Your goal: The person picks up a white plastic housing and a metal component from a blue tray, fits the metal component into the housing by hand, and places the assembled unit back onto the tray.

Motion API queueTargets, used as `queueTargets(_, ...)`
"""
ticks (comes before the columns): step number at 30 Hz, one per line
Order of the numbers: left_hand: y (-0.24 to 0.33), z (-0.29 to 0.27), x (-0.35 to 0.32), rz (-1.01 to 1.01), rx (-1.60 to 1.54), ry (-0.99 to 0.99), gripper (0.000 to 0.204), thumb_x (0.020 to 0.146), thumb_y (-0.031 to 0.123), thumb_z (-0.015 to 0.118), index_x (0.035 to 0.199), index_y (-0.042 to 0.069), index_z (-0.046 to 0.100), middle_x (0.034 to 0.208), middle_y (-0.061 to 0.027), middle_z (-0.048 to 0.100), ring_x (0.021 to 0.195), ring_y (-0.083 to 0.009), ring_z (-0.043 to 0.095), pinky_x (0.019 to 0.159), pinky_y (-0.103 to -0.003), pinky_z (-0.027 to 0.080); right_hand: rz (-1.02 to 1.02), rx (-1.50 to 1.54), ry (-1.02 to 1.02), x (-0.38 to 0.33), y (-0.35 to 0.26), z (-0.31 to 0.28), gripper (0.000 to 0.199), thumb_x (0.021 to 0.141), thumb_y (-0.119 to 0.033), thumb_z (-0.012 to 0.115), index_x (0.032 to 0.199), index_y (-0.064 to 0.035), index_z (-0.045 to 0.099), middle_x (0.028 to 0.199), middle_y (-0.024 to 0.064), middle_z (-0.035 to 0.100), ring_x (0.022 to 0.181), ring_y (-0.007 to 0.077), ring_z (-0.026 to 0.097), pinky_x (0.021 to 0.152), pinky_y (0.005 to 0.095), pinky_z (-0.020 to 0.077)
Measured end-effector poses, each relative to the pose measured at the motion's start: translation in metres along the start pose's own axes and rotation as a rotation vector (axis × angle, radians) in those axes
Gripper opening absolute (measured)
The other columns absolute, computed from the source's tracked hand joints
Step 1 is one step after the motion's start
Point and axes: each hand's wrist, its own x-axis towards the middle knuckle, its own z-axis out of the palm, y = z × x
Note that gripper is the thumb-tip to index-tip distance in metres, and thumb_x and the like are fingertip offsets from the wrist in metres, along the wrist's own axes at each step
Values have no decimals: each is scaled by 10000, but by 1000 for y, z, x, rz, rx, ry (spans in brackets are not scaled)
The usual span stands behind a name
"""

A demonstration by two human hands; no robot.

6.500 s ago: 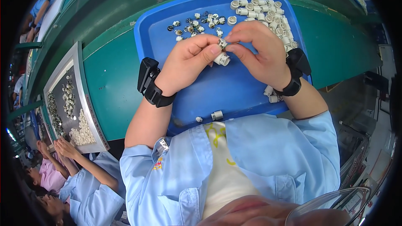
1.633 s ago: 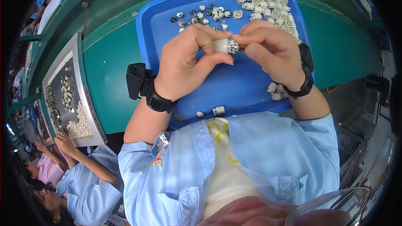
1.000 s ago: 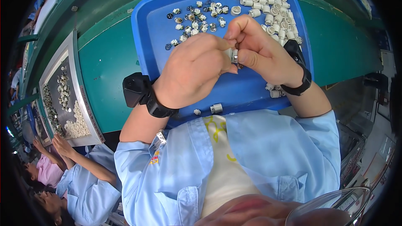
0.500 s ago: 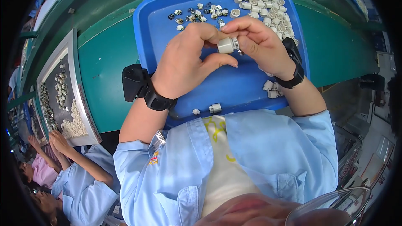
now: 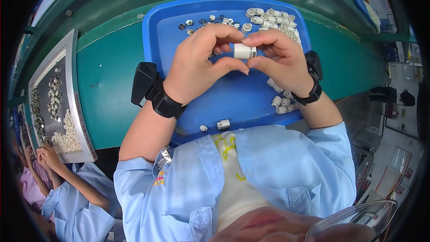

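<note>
A white cylindrical lamp socket point(image 5: 242, 51) with a metal-fitted end is held level above the blue tray point(image 5: 150, 40). My right hand point(image 5: 284, 60) pinches its metal end between thumb and fingers. Around the other end curves my left hand point(image 5: 197, 58), its thumb apart from the socket and its forefinger close to the top; whether a curled finger touches it is hidden. Many similar white sockets point(image 5: 273, 20) lie at the tray's far right. Small black, white and metal parts point(image 5: 219, 19) are scattered at its far side, partly behind my left hand.
Near the tray's front edge lie one socket point(image 5: 223, 124) and a small white piece point(image 5: 203, 128). Several more sockets point(image 5: 282, 104) rest by my right wrist. To the left, a framed tray point(image 5: 74, 76) holds piles of small parts, with a co-worker's hands point(image 5: 48, 157) at it.
The socket has turned slightly to lie more level, and my right thumb has shifted lower along its metal end. My hands have drawn closer around it. The whole view has shifted a little.
</note>
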Motion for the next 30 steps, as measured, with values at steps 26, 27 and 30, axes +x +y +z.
queueTargets(26, 8, 7, 2, -489, -917, -403, 567, 816, -46, 540, 1313, 69, 292, 990, -86, 567, 856, -112, 555, 740, -223, 456, -476, -807, -65, -5, -12, -3, 428, 673, -306, 727, 1016, -74, 618, 874, 29, 468, 773, 183, 449, 699, 313, 375)
queueTargets(27, 8, 7, 2, -491, -913, -402, 567, 816, -46, 540, 1313, 69, 292, 990, -86, 567, 856, -112, 555, 740, -223, 456, -478, -804, -63, -5, -13, -2, 428, 673, -306, 727, 1016, -74, 618, 874, 29, 468, 773, 183, 449, 699, 313, 375)
queueTargets(30, 2, 6, -1, -403, -926, -421, 581, 804, -46, 560, 1312, 62, 300, 1024, -91, 555, 884, -114, 550, 742, -219, 456, -344, -756, -45, -5, -18, 3, 464, 681, -317, 721, 1058, -74, 601, 860, 27, 464, 751, 189, 447, 660, 312, 363)
